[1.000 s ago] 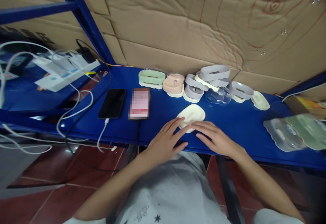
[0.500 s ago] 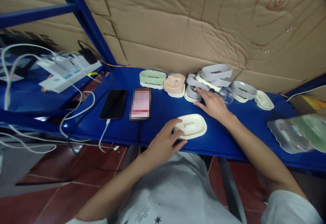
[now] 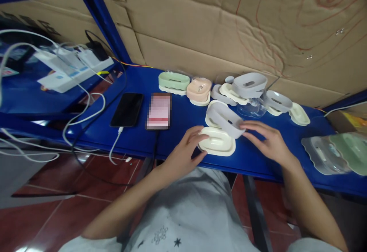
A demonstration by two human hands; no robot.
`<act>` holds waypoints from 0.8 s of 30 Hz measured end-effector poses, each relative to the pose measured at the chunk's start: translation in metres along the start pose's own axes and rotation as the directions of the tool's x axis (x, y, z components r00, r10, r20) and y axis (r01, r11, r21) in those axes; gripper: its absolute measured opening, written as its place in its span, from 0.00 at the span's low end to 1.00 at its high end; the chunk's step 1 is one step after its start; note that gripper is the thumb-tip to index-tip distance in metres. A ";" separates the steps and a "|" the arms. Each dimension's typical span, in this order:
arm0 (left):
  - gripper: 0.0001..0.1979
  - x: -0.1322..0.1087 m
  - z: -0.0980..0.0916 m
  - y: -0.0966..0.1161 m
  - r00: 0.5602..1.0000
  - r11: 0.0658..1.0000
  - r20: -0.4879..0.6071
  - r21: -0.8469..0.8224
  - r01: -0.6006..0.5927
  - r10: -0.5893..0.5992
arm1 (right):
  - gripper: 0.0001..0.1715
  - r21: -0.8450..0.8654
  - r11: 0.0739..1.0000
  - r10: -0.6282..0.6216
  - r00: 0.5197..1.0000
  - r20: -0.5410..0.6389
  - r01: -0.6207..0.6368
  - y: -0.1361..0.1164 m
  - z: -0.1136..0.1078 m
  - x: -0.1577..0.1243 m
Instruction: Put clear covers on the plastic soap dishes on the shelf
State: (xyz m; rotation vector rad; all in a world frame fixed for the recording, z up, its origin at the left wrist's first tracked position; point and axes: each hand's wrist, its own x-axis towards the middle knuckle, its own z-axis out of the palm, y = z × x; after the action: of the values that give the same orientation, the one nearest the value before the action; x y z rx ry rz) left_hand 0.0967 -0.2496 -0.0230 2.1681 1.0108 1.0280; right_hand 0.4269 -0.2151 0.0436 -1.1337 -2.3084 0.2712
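Note:
My left hand (image 3: 186,153) grips the left end of a cream oval soap dish base (image 3: 215,142) on the blue table near its front edge. Between the thumb and fingers of my right hand (image 3: 268,141) is a grey oval soap dish (image 3: 229,120) with a slot in its floor. It is tilted and held just over the back right rim of the base. Behind it, another cream base (image 3: 212,110) lies partly covered by the grey dish.
Along the cardboard wall stand a green soap dish (image 3: 174,82), a peach soap dish (image 3: 198,89) and a pile of grey dishes (image 3: 249,85) with cream bases. Two phones (image 3: 127,109) lie at left, near cables and a power strip (image 3: 64,80). Wavy-edged dishes (image 3: 325,155) lie at right.
My right hand has taken a grey dish from the row and brought it toward me, over the cream base. My left hand stays at the base. The view has shifted slightly.

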 end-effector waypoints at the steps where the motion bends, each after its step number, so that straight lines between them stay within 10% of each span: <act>1: 0.28 0.000 0.000 0.000 1.000 1.000 -0.007 -0.001 0.015 -0.015 | 0.16 0.003 1.000 0.001 1.000 0.002 -0.001 -0.003 0.003 -0.009; 5: 0.38 0.000 0.002 -0.001 0.999 0.999 0.018 0.025 0.032 -0.033 | 0.15 0.012 1.000 -0.011 0.999 0.034 0.010 -0.011 0.020 -0.029; 24: 0.16 0.000 0.007 -0.009 0.979 0.958 0.021 0.204 -0.203 0.203 | 0.29 -0.200 0.931 -0.272 0.946 0.176 0.305 -0.045 0.063 -0.021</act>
State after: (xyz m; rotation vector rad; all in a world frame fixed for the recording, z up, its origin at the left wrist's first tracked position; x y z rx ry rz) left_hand 0.0989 -0.2454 -0.0335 2.4836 0.9444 1.0544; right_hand 0.3725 -0.2561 0.0010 -0.8799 -2.6504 -0.0218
